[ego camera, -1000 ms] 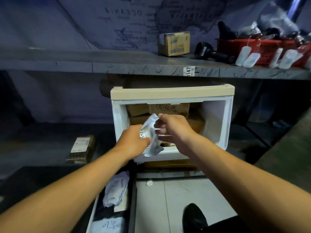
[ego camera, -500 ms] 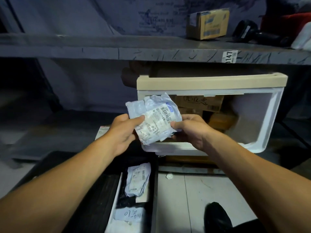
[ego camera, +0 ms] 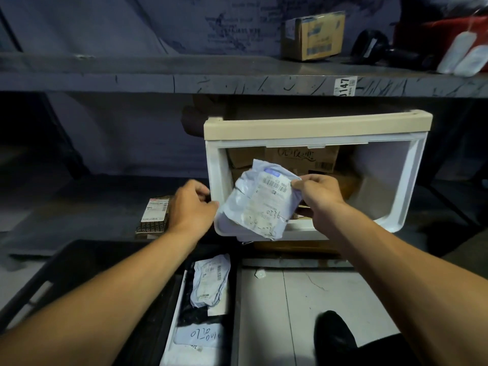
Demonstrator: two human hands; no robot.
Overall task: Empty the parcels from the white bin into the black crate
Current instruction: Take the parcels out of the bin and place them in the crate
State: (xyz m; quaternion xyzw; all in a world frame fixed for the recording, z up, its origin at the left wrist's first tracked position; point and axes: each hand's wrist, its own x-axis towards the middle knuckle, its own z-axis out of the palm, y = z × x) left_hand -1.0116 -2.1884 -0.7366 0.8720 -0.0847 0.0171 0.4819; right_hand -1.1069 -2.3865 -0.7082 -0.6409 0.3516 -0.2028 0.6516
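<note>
The white bin (ego camera: 317, 128) with a beige top rim stands on the lower shelf, its opening facing me, with brown cardboard boxes (ego camera: 303, 159) inside. My right hand (ego camera: 319, 196) pinches the top right corner of a white plastic parcel (ego camera: 261, 204) with a barcode label, held in front of the bin's lower left corner. My left hand (ego camera: 190, 207) hovers beside the bin's left wall with loosely curled fingers and holds nothing I can see. The black crate (ego camera: 79, 260) sits below on the left, with a crumpled white parcel (ego camera: 211, 281) and other packets inside.
A small labelled box (ego camera: 154, 215) lies on the lower shelf left of my left hand. The upper shelf (ego camera: 184, 80) carries a cardboard box (ego camera: 314, 35), a black scanner (ego camera: 375, 46) and a red basket (ego camera: 435, 33). My shoe (ego camera: 332, 336) rests on the pale floor.
Both hands drew the parcel out of the bin. My left hand has since let go and shifted left, so the parcel now hangs from my right hand alone.
</note>
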